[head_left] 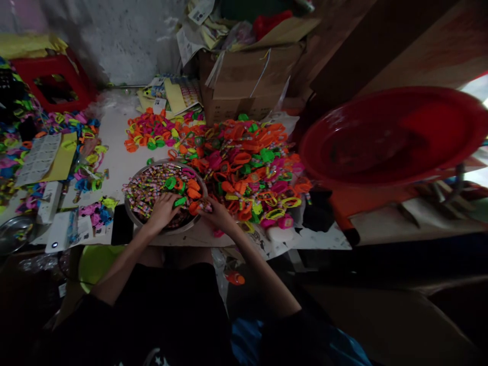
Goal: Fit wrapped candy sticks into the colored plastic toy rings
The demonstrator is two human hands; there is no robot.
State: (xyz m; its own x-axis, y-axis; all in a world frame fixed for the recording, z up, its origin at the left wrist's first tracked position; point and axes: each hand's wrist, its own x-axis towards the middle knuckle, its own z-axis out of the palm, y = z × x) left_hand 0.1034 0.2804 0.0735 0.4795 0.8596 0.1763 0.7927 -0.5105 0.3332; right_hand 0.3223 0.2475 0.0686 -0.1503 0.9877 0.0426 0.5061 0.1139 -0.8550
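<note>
A round metal bowl (134, 219) holds many small striped wrapped candy rolls (147, 185), with a few orange and green plastic toy watches (193, 189) on top. My left hand (163, 211) is inside the bowl, its fingers closed at a green toy watch (180, 202). Over the bowl's right rim, my right hand (216, 213) pinches a small bunch of wrapped candy rolls (206, 205). Right beside it spreads a large pile of orange, pink, green and yellow toy watches (244, 168). The fingertips of both hands are partly hidden.
Behind the pile stands a cardboard box (247, 76). A big red basin (396, 173) is at the right, and a red stool (57, 76) at the far left. A black phone (122, 226) and a white device (60, 231) lie left of the bowl, near the table's front edge.
</note>
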